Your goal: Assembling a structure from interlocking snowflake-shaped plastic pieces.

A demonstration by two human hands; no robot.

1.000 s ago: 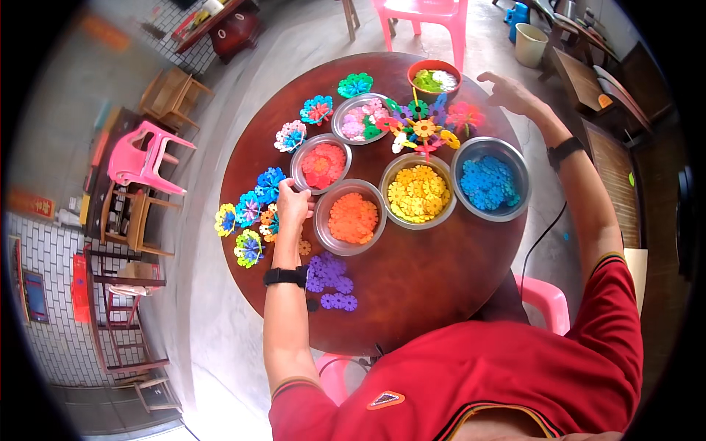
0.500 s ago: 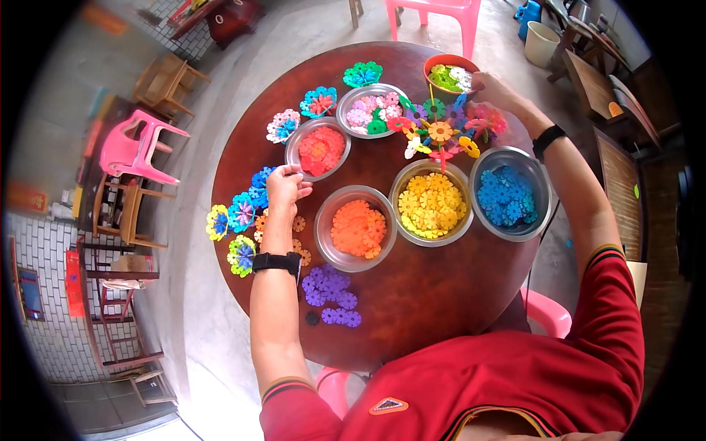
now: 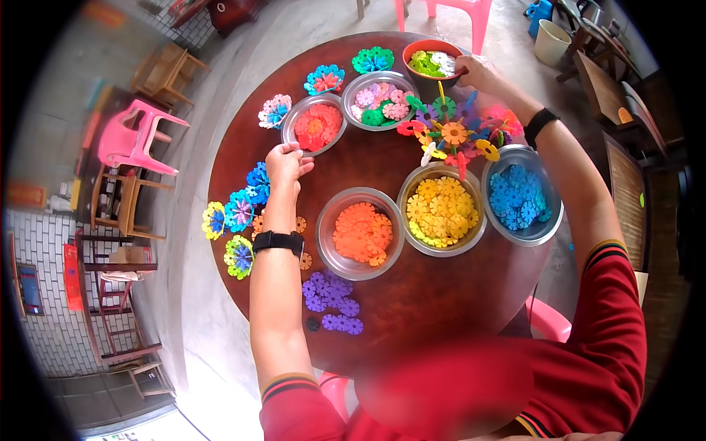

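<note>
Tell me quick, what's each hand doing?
Left hand: fingers curled at the red-piece bowl; grip cannot be told.
Right hand: by the orange bowl; grip unclear.

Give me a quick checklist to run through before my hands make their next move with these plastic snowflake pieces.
1. Left hand free to pick: ok, it rests by the rim of the red-piece bowl, nothing visibly held.
2. Right hand grip on a piece: cannot tell, fingers are turned away beside the orange bowl.
3. Multicoloured assembly standing unsupported: ok, neither hand is on it.
4. Orange-piece bowl, yellow-piece bowl, blue-piece bowl stocked: ok.
5. Loose purple pieces safely on the round table: ok, though near its edge.
</note>
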